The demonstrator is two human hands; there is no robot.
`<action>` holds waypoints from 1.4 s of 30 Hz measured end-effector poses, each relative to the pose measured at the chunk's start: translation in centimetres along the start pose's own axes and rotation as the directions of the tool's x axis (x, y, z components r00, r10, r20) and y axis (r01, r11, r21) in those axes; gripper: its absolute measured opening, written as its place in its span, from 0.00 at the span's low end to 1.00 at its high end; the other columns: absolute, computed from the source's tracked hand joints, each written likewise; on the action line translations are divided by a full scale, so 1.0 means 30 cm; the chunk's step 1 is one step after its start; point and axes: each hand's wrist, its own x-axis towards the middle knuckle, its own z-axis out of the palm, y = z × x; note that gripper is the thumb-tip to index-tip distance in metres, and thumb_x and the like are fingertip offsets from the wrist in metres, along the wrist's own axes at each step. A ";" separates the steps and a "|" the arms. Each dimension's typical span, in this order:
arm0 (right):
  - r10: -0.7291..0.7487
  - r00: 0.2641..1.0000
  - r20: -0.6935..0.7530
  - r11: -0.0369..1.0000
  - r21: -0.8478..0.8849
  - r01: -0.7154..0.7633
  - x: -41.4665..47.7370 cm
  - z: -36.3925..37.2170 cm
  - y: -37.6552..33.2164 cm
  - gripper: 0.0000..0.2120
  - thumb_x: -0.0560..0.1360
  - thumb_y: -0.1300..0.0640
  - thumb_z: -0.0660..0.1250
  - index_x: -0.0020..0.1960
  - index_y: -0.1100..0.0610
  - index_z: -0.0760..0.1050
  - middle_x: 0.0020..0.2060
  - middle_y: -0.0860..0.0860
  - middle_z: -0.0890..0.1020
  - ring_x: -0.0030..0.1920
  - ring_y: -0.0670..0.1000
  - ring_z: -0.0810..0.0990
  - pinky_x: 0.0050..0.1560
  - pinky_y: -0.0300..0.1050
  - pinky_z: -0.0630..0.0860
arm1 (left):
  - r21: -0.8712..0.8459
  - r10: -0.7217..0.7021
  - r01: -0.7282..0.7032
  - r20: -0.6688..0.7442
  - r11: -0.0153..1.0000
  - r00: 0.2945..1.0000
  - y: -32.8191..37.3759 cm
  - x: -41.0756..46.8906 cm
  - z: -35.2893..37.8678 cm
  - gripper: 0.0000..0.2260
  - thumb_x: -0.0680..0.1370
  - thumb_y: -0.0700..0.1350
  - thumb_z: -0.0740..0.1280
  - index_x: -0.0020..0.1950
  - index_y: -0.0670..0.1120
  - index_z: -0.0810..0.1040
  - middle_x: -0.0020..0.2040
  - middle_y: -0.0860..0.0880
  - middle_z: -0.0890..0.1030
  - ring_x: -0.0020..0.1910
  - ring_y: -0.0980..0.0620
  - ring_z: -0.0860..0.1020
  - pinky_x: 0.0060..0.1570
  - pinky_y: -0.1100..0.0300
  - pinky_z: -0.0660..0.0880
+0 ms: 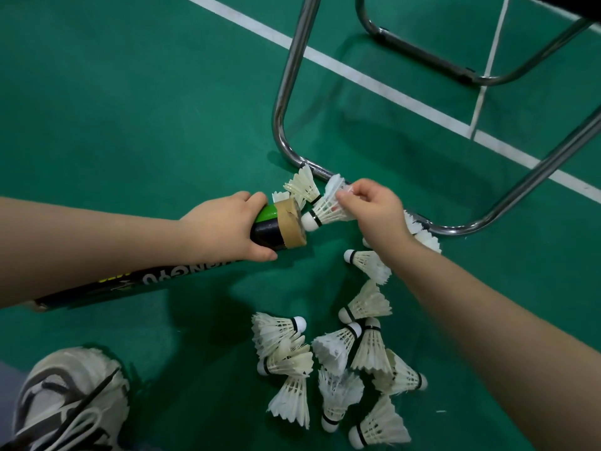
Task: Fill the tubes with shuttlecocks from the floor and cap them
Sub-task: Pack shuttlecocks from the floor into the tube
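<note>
Head view: left hand (227, 226) grips the tube (274, 227); right hand (377, 211) pinches a shuttlecock (328, 211), cork at the tube's mouth

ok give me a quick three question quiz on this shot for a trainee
1. True or false: the left hand grips the tube near its taped end.
2. Which part of the shuttlecock pinched by the right hand points at the tube? A) feathers B) cork tip C) neither, it lies sideways
3. Fill in: the loose shuttlecocks lie on the green ____.

Key: 1 true; 2 B; 3 floor
</note>
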 end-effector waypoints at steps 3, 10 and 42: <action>0.001 0.999 0.034 1.000 -0.018 -0.001 -0.030 0.017 -0.065 0.09 0.75 0.57 0.65 0.38 0.61 0.75 0.32 0.53 0.74 0.33 0.48 0.69 0.37 0.43 0.67 | -0.020 0.033 -0.033 -0.009 0.999 0.999 0.038 -0.003 -0.012 0.29 0.65 0.66 0.69 0.55 0.50 0.65 0.49 0.51 0.72 0.44 0.50 0.74 0.41 0.57 0.71; 0.175 0.883 0.435 0.984 -0.042 -0.174 -0.101 -0.099 -0.160 0.02 0.68 0.61 0.65 0.40 0.57 0.76 0.40 0.55 0.77 0.43 0.51 0.74 0.51 0.50 0.68 | -0.038 0.166 -0.168 -0.057 0.985 0.985 0.162 -0.009 -0.110 0.26 0.65 0.65 0.70 0.51 0.51 0.65 0.43 0.53 0.69 0.42 0.50 0.73 0.38 0.57 0.69; 0.487 0.782 0.388 0.873 -0.222 -0.434 -0.089 -0.200 0.240 0.21 0.77 0.57 0.63 0.69 0.47 0.68 0.68 0.51 0.70 0.67 0.50 0.69 0.58 0.37 0.62 | 0.124 0.181 -0.186 0.052 0.975 0.982 0.276 0.152 -0.017 0.32 0.65 0.66 0.69 0.62 0.51 0.67 0.48 0.50 0.72 0.45 0.49 0.75 0.42 0.56 0.74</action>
